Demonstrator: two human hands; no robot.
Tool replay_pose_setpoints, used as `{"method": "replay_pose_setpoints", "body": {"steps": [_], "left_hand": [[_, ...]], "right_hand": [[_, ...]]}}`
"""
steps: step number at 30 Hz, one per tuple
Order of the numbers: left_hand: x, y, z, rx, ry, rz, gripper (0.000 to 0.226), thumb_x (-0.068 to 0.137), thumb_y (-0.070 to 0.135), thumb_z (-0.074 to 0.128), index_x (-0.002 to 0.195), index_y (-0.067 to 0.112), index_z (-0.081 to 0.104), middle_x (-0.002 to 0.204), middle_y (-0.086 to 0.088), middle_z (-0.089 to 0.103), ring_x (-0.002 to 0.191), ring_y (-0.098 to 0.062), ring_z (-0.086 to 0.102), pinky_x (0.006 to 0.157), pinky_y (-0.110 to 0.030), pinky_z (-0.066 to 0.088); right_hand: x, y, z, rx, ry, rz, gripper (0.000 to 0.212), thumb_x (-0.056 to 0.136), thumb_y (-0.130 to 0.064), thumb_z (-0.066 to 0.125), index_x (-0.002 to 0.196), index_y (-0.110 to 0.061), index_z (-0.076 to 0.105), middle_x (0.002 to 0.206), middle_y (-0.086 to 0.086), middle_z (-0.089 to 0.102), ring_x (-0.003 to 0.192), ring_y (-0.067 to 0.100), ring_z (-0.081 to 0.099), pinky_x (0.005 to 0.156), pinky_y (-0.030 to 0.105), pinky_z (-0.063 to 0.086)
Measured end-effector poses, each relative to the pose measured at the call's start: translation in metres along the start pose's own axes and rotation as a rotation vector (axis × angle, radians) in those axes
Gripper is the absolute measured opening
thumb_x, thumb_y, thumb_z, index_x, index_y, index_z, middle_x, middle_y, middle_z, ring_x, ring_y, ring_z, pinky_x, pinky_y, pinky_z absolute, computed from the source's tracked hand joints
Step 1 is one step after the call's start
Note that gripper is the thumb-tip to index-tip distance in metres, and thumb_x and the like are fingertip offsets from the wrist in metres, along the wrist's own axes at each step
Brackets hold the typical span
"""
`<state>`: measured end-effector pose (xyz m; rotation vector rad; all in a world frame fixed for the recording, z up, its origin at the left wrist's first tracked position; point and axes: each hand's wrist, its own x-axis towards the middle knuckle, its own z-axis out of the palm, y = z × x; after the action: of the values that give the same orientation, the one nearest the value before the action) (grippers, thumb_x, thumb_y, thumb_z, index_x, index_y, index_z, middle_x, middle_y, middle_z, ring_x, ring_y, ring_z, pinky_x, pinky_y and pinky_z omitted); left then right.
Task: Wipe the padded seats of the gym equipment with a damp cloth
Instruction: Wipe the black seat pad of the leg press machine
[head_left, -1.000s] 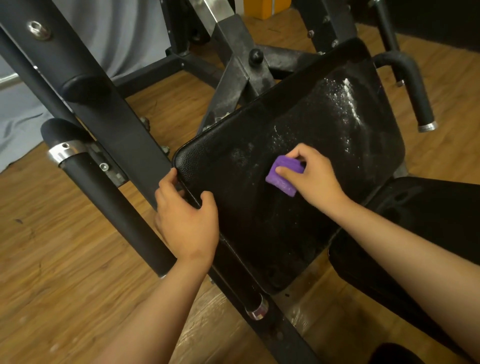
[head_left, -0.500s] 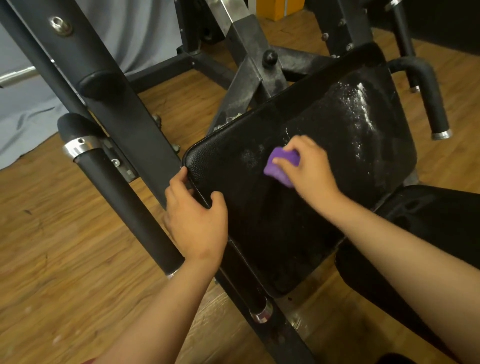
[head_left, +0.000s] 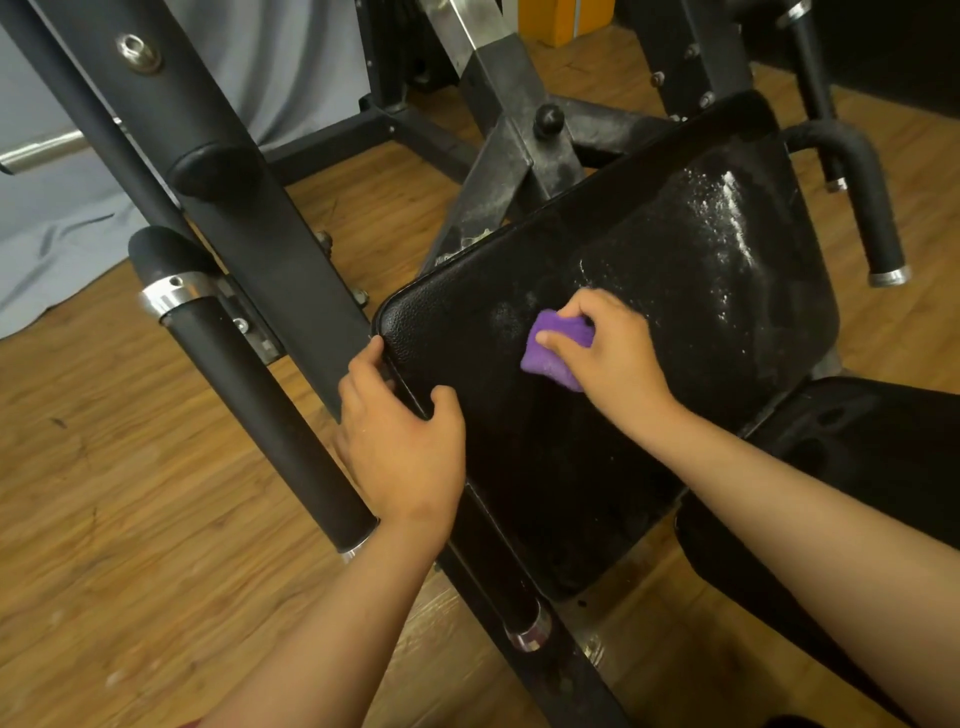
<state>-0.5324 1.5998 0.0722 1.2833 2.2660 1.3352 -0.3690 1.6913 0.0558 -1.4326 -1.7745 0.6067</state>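
The fingers of the right hand are curled over a bunched purple cloth. The thumb pinches its near side, and together they press it onto the black padded seat, a little left of the pad's middle. The left hand is clamped on the pad's left edge near the upper corner: the thumb lies on the face and the other fingers wrap behind the rim, bracing it.

The pad stands tilted on the machine's frame, with a foam-covered handle just beside the left hand. Of the 2 pads in view, the lower pad sits at the right, untouched by either hand.

The step in hand looks like the wiping stroke itself, partway through this pad. A white speckled film covers its upper right area, apart from the cloth. The next move likely calls for carrying the cloth up and right across that film with firm pressure while the left grip steadies the pad.
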Motion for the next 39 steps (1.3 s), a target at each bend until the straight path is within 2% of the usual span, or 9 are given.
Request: {"method": "replay_pose_setpoints", "body": {"steps": [4,6,10,16,21,26,31,36,39], "left_hand": [[0.000,0.001,-0.001,0.002,-0.005,0.003,0.063,0.080,0.022,0.065,0.138,0.021,0.041,0.125,0.006,0.051,0.114,-0.014,0.055,0.101,-0.049,0.043],[0.000,0.001,-0.001,0.000,-0.009,0.005,0.063,0.080,0.022,0.065,0.138,0.021,0.041,0.124,0.008,0.050,0.113,-0.015,0.056,0.101,-0.049,0.043],[0.000,0.001,-0.001,0.000,-0.007,-0.001,0.063,0.079,0.021,0.066,0.137,0.021,0.041,0.126,0.005,0.051,0.113,-0.016,0.056,0.101,-0.049,0.043],[-0.001,0.001,-0.001,0.008,-0.007,0.006,0.064,0.079,0.023,0.066,0.138,0.022,0.041,0.125,0.007,0.050,0.114,-0.015,0.055,0.101,-0.049,0.043],[-0.001,0.002,-0.002,0.010,0.000,0.005,0.064,0.079,0.022,0.066,0.137,0.021,0.041,0.126,0.005,0.052,0.113,-0.016,0.056,0.100,-0.050,0.044],[-0.001,0.002,-0.001,0.021,-0.002,0.005,0.064,0.079,0.022,0.066,0.138,0.021,0.041,0.128,0.004,0.052,0.115,-0.016,0.056,0.101,-0.050,0.043],[-0.001,0.002,-0.001,0.016,-0.007,-0.007,0.064,0.080,0.022,0.066,0.138,0.023,0.040,0.133,0.004,0.051,0.119,-0.016,0.054,0.103,-0.050,0.042],[0.000,0.001,-0.001,0.021,-0.013,-0.010,0.065,0.080,0.024,0.066,0.139,0.023,0.039,0.132,0.006,0.050,0.119,-0.015,0.054,0.103,-0.051,0.042],[-0.001,0.003,-0.002,0.020,-0.012,-0.010,0.065,0.079,0.024,0.066,0.138,0.023,0.040,0.131,0.005,0.051,0.119,-0.016,0.054,0.102,-0.051,0.042]], "right_hand": [[0.031,-0.002,-0.014,0.005,0.229,0.055,0.015,0.084,-0.011,0.067,0.079,-0.015,0.053,0.087,0.000,0.053,0.070,0.000,0.045,0.065,0.008,0.034],[0.020,-0.009,-0.005,0.008,0.182,0.013,0.017,0.083,-0.011,0.068,0.079,-0.015,0.053,0.086,0.000,0.053,0.073,0.006,0.047,0.064,0.012,0.033],[-0.012,-0.017,0.012,-0.009,-0.109,-0.088,0.016,0.085,-0.016,0.069,0.078,-0.012,0.055,0.085,-0.007,0.049,0.073,0.003,0.048,0.068,0.009,0.038],[0.030,-0.022,-0.004,0.031,0.209,0.005,0.016,0.086,-0.012,0.067,0.081,-0.016,0.052,0.092,-0.002,0.051,0.074,0.001,0.047,0.068,0.011,0.038],[0.001,-0.029,0.015,0.028,-0.037,-0.108,0.017,0.084,-0.013,0.069,0.078,-0.012,0.053,0.088,-0.002,0.051,0.074,0.005,0.050,0.070,0.017,0.041],[0.040,-0.036,0.001,0.034,0.245,-0.010,0.016,0.085,-0.010,0.067,0.081,-0.015,0.052,0.091,-0.002,0.049,0.071,-0.001,0.045,0.070,0.007,0.035],[-0.002,-0.038,0.024,0.013,-0.050,-0.183,0.013,0.085,-0.011,0.069,0.083,-0.011,0.055,0.091,-0.004,0.050,0.078,0.004,0.051,0.073,0.018,0.043],[0.035,-0.039,0.012,0.077,0.258,-0.039,0.017,0.086,-0.012,0.067,0.080,-0.016,0.051,0.092,-0.003,0.051,0.076,0.002,0.050,0.072,0.015,0.042],[0.011,-0.043,0.026,0.045,0.114,-0.114,0.014,0.085,-0.011,0.067,0.082,-0.011,0.054,0.092,-0.002,0.052,0.079,0.007,0.054,0.074,0.025,0.048]]}}
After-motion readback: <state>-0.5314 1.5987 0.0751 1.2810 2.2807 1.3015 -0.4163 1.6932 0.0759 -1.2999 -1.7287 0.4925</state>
